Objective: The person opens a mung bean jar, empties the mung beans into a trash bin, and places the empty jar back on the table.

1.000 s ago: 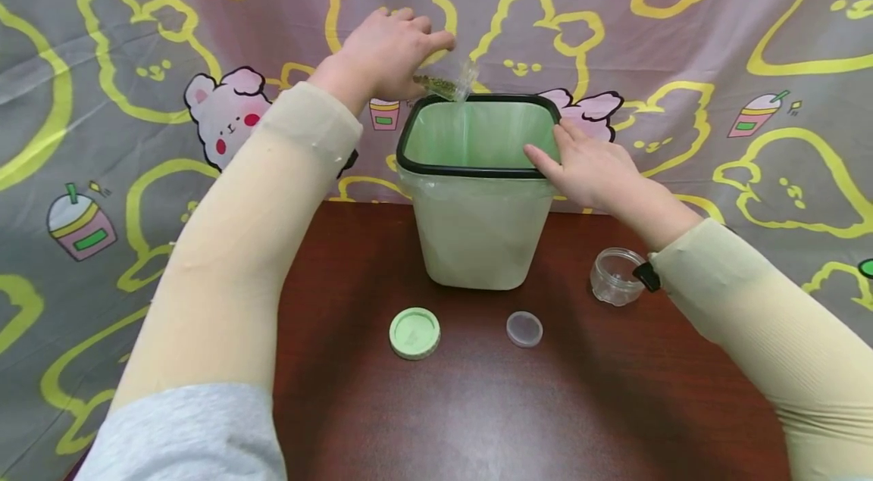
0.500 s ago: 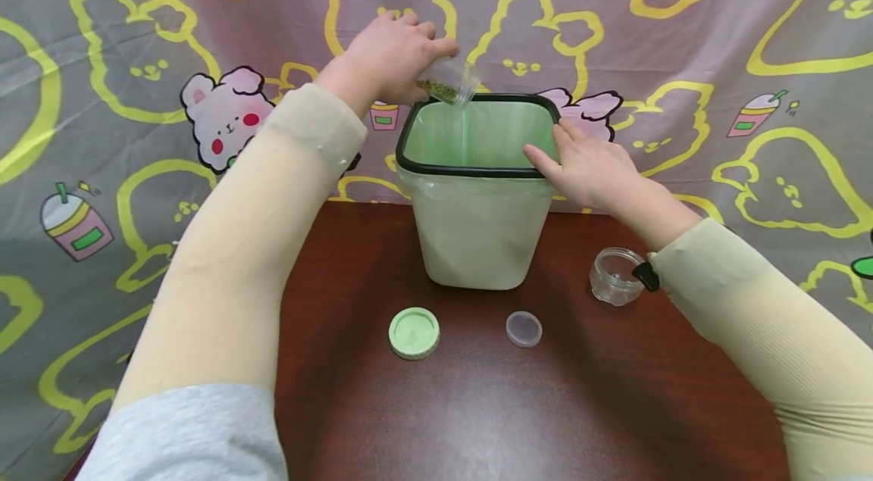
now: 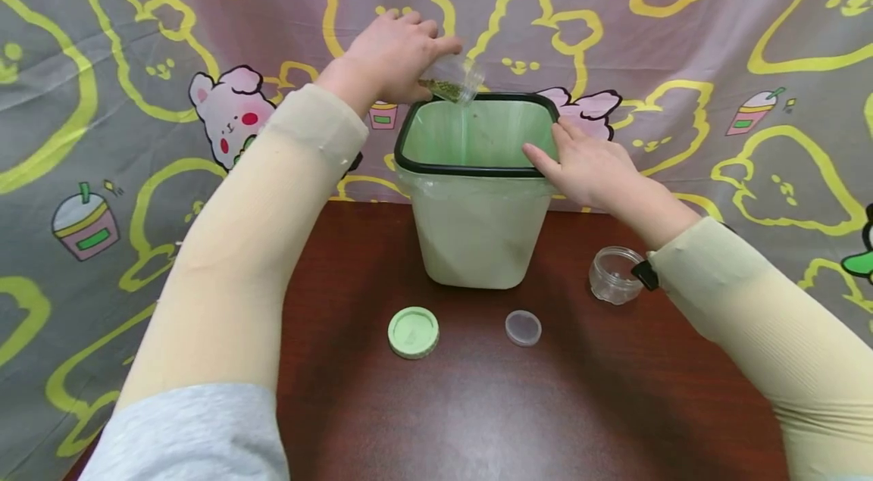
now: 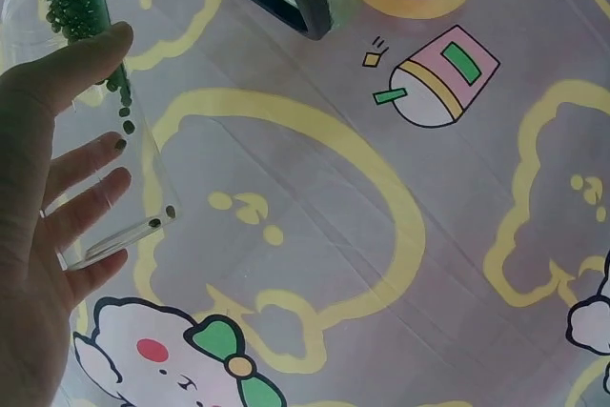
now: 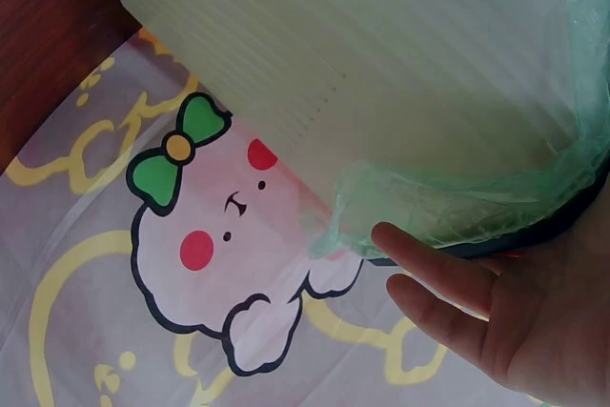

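Note:
Over the back left of a pale green trash bin [image 3: 477, 235], my left hand [image 3: 392, 60] grips a clear plastic jar [image 3: 470, 78], tipped with its mouth toward the bin. Green beans [image 4: 74, 9] are heaped at the mouth end in the left wrist view, and a few cling along the wall. The thumb and fingers are bent round the jar. My right hand [image 3: 593, 163] rests on the bin's black rim [image 3: 470, 171] at the right side. In the right wrist view its fingers [image 5: 434, 269] reach out straight beside the green bag liner [image 5: 400, 202].
On the brown table [image 3: 470, 405] in front of the bin lie a light green lid [image 3: 413, 332] and a small clear disc [image 3: 523, 328]. A clear round jar [image 3: 611, 276] stands to the right, near my wrist. A printed cloth [image 3: 682, 26] hangs close behind the bin.
The jar in my left hand has shifted slightly right and turned, so more of its clear wall and mouth shows. My right hand has stayed on the rim.

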